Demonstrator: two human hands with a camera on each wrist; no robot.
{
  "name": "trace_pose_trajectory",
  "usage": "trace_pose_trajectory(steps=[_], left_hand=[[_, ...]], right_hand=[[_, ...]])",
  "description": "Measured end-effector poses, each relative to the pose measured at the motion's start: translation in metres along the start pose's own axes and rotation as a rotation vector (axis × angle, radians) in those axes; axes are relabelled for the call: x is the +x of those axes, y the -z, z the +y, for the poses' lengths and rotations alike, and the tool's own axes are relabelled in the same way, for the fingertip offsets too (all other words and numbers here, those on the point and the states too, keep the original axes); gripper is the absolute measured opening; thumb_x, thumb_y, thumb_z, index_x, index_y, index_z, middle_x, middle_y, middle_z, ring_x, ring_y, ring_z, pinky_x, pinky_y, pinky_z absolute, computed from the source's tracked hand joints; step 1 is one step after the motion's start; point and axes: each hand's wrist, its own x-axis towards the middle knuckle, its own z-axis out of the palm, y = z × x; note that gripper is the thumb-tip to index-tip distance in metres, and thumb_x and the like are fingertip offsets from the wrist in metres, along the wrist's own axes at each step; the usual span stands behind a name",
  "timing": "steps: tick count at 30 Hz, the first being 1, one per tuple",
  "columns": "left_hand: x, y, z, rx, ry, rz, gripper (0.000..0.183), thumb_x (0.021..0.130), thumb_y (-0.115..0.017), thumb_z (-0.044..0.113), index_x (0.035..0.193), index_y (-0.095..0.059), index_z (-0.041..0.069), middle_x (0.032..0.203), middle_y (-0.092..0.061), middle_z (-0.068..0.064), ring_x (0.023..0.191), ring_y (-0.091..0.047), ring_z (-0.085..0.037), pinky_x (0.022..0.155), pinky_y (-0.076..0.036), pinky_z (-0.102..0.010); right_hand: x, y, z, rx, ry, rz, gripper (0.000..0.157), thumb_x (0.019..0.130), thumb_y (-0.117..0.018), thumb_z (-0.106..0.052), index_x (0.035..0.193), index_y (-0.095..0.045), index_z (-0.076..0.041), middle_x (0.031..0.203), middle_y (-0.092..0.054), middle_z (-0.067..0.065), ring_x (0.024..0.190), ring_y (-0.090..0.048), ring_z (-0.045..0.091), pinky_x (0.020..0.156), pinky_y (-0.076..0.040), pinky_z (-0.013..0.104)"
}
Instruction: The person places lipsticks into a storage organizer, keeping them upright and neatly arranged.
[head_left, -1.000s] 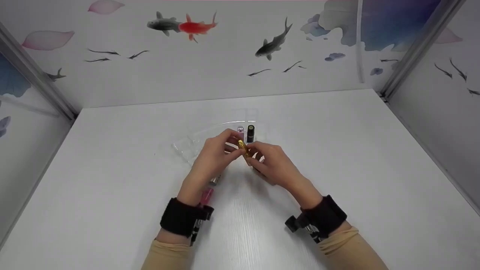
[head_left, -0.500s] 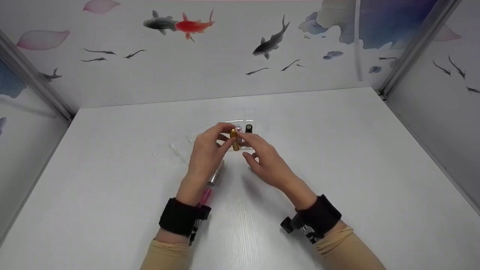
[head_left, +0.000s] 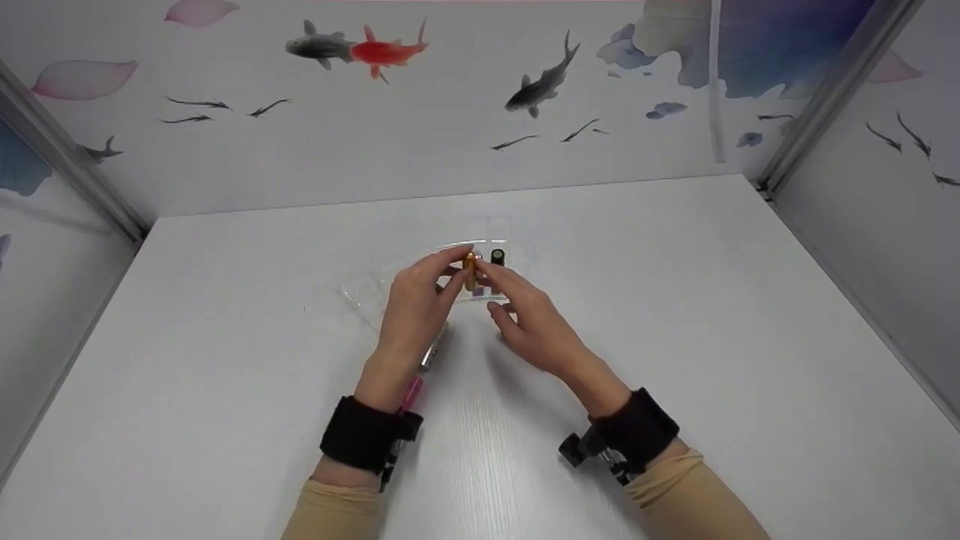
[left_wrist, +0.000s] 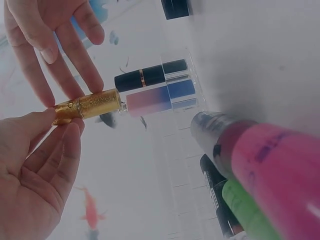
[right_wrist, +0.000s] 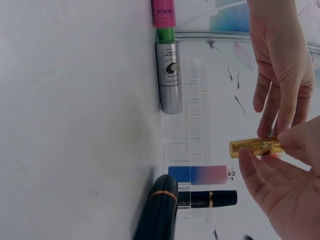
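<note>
My left hand pinches a gold lipstick near its top, between thumb and fingers. The tube stands roughly upright in the left wrist view. My right hand reaches in from the other side, its fingers extended at the tube and its thumb apart in the head view. Just beyond are a blue-and-pink lip gloss tube and a black lipstick, both upright in a clear plastic organizer. In the head view my hands partly hide the organizer and the gloss.
On the table beside my left forearm are a silver tube, a green tube and a pink tube. Another black tube is near my right hand. Printed wall panels bound the white table.
The gold lipstick, tilted between both hands a second ago, has moved left and farther from me and now stands upright. My right thumb has come away from it.
</note>
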Motion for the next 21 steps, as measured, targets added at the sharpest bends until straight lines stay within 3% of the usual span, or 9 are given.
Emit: trace_pose_trajectory(steps=[7, 15, 21], left_hand=[[0.0, -0.002, -0.004, 0.058, -0.015, -0.007, 0.044, 0.098, -0.073, 0.004, 0.141, -0.066, 0.009, 0.129, -0.073, -0.009, 0.111, -0.073, -0.023, 0.081, -0.062, -0.032], [0.0, -0.006, -0.01, 0.174, -0.058, -0.034, 0.048, 0.098, -0.071, -0.001, 0.144, -0.061, 0.004, 0.131, -0.071, -0.014, 0.119, -0.07, -0.028, 0.099, -0.056, -0.039], [-0.001, -0.008, -0.017, 0.162, -0.07, -0.058, 0.057, 0.093, -0.07, -0.012, 0.147, -0.057, 0.001, 0.14, -0.065, -0.018, 0.125, -0.065, -0.036, 0.102, -0.054, -0.044]], right_hand=[[0.005, -0.007, 0.004, 0.044, 0.002, 0.009, 0.06, 0.103, -0.053, 0.009, 0.159, -0.035, 0.004, 0.158, -0.046, 0.02, 0.137, -0.056, 0.034, 0.096, -0.058, 0.047], [0.012, -0.019, 0.011, -0.005, -0.011, -0.012, 0.061, 0.102, -0.053, 0.01, 0.159, -0.032, 0.008, 0.157, -0.04, 0.025, 0.138, -0.053, 0.038, 0.096, -0.058, 0.049], [0.015, -0.023, 0.014, -0.035, -0.032, -0.047, 0.06, 0.102, -0.053, 0.009, 0.157, -0.031, 0.013, 0.16, -0.035, 0.032, 0.143, -0.046, 0.043, 0.1, -0.055, 0.051]])
